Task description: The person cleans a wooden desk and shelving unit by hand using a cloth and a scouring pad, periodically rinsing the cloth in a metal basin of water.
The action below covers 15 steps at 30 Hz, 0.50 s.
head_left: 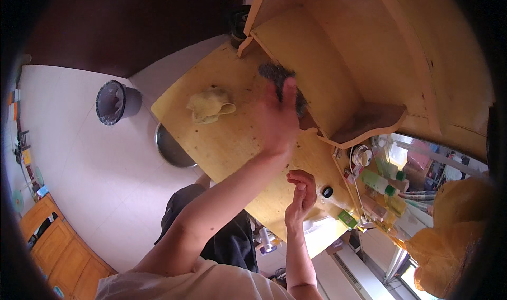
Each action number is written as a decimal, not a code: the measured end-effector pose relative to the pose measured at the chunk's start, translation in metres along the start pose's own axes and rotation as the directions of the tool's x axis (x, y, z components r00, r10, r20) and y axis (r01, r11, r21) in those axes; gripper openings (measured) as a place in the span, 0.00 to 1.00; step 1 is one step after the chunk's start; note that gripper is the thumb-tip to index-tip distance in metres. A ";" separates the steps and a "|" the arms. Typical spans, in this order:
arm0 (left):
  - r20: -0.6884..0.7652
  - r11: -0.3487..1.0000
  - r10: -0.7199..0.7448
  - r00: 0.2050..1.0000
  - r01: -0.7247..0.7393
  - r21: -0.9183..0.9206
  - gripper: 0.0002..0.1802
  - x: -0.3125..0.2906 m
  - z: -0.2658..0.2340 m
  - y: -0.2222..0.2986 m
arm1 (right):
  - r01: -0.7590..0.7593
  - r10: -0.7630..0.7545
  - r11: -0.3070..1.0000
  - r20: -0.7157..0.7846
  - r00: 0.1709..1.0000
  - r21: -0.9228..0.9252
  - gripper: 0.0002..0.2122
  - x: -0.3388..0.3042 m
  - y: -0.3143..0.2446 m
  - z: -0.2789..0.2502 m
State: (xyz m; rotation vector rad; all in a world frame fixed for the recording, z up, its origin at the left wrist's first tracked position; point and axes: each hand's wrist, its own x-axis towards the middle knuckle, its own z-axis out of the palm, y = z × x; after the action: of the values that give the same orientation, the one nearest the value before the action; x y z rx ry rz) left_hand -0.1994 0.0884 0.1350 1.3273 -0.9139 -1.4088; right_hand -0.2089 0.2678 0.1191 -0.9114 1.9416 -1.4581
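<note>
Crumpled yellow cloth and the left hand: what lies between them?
Only spotted tabletop lies between the left hand and cloth in the head view.

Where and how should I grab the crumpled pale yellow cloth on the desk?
Probably pinch the bunched middle of the pale yellow cloth, coming from above and its right: it lies crumpled on the desk, its raised folds offer an edge, and the left hand is on that side.

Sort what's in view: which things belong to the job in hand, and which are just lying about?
Job: left hand, dark pad or cloth under it, yellow desktop.
Lying about: crumpled pale cloth (perhaps also used), round black object, green-capped bottle, bin.
</note>
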 end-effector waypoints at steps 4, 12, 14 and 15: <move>0.221 0.981 -0.187 0.957 0.195 -0.015 0.18 -0.064 0.021 -0.015 | -0.110 0.111 0.994 -0.097 0.989 0.015 0.15 -0.019 0.039 -0.008; -0.022 0.971 -0.150 0.988 0.143 -0.194 0.17 0.057 -0.006 0.037 | 0.004 -0.012 0.998 0.112 0.994 0.070 0.13 0.006 0.007 0.002; 0.099 0.988 -0.147 0.984 0.150 -0.024 0.18 0.051 -0.010 0.033 | -0.010 0.003 0.999 0.122 0.992 0.049 0.14 0.005 0.009 0.000; 0.101 0.983 -0.150 0.984 0.137 0.123 0.17 0.038 -0.008 0.021 | -0.027 0.021 0.999 0.135 0.991 0.038 0.14 0.006 0.007 0.001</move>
State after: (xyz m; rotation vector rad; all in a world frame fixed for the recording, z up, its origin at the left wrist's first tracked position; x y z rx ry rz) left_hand -0.1860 0.0471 0.1440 1.4374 -1.0020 -1.5731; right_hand -0.2134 0.2637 0.1117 -0.9403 1.8132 -1.3803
